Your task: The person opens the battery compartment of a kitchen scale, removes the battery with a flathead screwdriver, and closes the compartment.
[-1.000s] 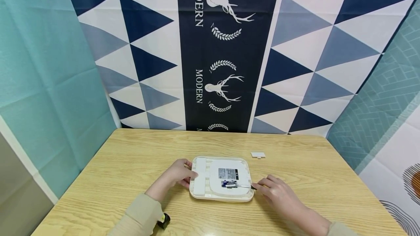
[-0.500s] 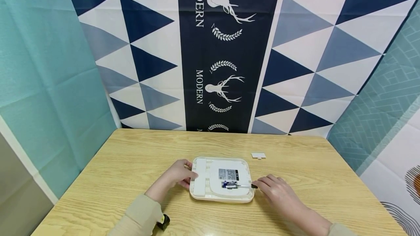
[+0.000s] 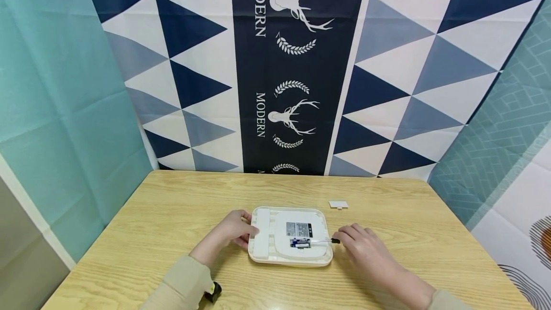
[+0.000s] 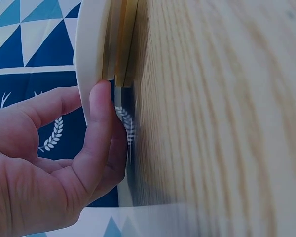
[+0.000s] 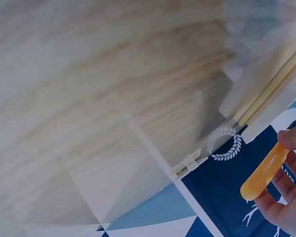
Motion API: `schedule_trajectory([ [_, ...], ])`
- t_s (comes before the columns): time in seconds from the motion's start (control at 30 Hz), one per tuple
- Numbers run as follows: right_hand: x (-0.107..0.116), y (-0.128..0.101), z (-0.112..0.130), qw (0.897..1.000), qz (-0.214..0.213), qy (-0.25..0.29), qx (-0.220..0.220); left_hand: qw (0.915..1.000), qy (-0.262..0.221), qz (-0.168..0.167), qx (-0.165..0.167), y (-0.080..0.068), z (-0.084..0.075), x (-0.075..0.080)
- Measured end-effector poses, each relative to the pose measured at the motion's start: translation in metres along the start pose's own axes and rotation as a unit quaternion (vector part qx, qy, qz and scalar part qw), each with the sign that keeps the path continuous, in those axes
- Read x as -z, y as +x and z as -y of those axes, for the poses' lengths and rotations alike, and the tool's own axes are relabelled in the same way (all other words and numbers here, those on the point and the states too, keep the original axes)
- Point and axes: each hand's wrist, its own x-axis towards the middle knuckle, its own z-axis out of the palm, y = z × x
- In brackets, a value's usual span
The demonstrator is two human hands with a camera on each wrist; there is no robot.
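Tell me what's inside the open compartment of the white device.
What look like blue and pale batteries lie in it, with a thin tool extending to them. Anything beneath the batteries is covered.

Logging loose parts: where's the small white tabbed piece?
Head view: the small white piece lies right of centre on the table, by the far-right corner of the white device.

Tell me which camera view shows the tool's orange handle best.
The right wrist view: the orange handle appears large there, mostly uncovered, in the right hand. The head view shows only the thin shaft and black part; the hand hides the handle. The left wrist view shows none of it.
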Motion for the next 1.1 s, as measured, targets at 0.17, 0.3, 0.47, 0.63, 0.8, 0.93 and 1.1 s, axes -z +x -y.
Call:
schedule_trajectory([
  [0.17, 0.003, 0.004, -0.004, 1.0, -0.005, -0.005, -0.005, 1.0, 0.001, 0.0, -0.001, -0.002, 0.0, 0.0],
  [0.3, 0.005, 0.006, -0.007, 1.0, 0.005, -0.011, -0.013, 1.0, 0.001, -0.001, 0.001, -0.004, -0.001, 0.001],
  [0.47, 0.007, 0.007, -0.016, 1.0, 0.0, -0.012, -0.021, 1.0, -0.001, -0.001, 0.004, -0.006, -0.003, 0.0],
  [0.63, 0.009, 0.007, -0.026, 0.999, 0.006, -0.019, -0.04, 1.0, -0.001, 0.0, 0.005, -0.007, -0.003, 0.0],
  [0.8, 0.008, 0.005, -0.034, 0.998, 0.002, -0.023, -0.053, 1.0, 0.0, 0.0, 0.005, -0.006, -0.002, 0.0],
  [0.93, 0.006, 0.003, -0.042, 0.998, -0.003, -0.022, -0.056, 1.0, -0.003, -0.002, 0.003, -0.005, -0.001, 0.0],
  [1.1, 0.003, 0.001, -0.05, 0.998, -0.013, -0.026, -0.06, 1.0, -0.004, -0.003, 0.0, -0.006, -0.003, -0.001],
])
